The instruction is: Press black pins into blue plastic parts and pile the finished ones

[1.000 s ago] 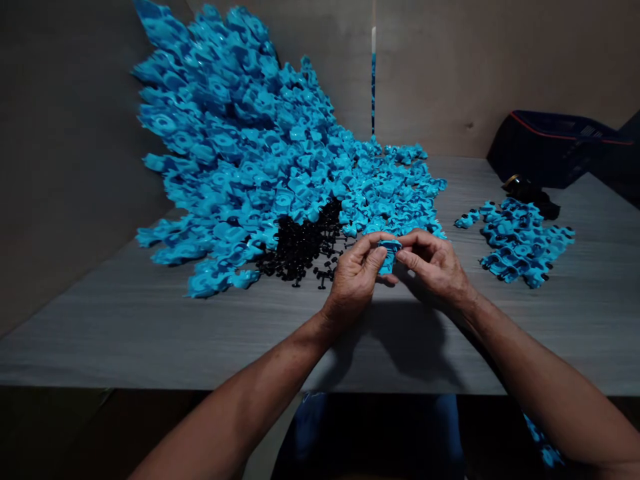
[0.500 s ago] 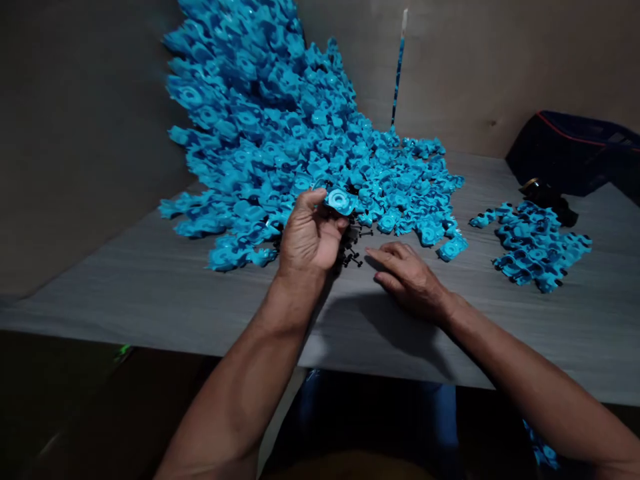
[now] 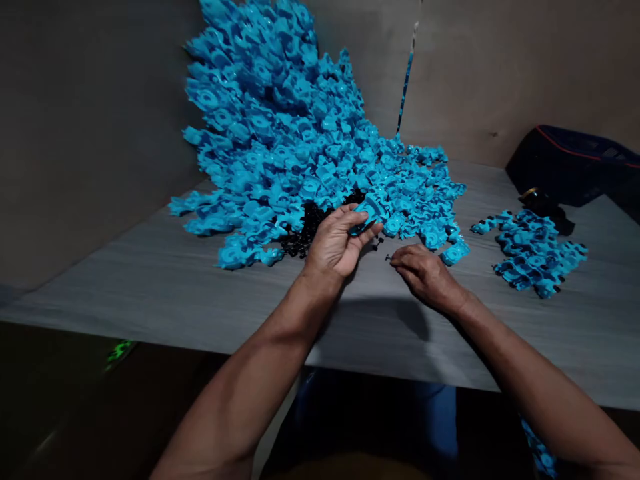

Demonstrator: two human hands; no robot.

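Note:
My left hand (image 3: 334,241) is closed on a shiny blue moulded plastic piece (image 3: 369,212), gripped between thumb and fingers and tilted above the table. To its right, low over the tabletop, my right hand (image 3: 427,272) pinches a small black axle (image 3: 389,258) with knobs like tiny wheels at its ends. More of these black axles lie in a dark heap (image 3: 311,227) behind and left of my left hand. A few loose ones (image 3: 379,243) rest between the two hands. Part of the held blue piece is hidden by my fingers.
A tall pile of blue plastic pieces (image 3: 280,127) leans into the corner behind my hands. A smaller group of blue pieces with black wheels (image 3: 540,250) lies right. Behind it are a dark bag (image 3: 565,163) and a black object (image 3: 550,210). A thin stick (image 3: 406,83) stands at the back.
My left hand has moved right and turned the blue piece, uncovering the heap of black axles. My right hand has shifted slightly right and now pinches an axle. The view has shifted a little.

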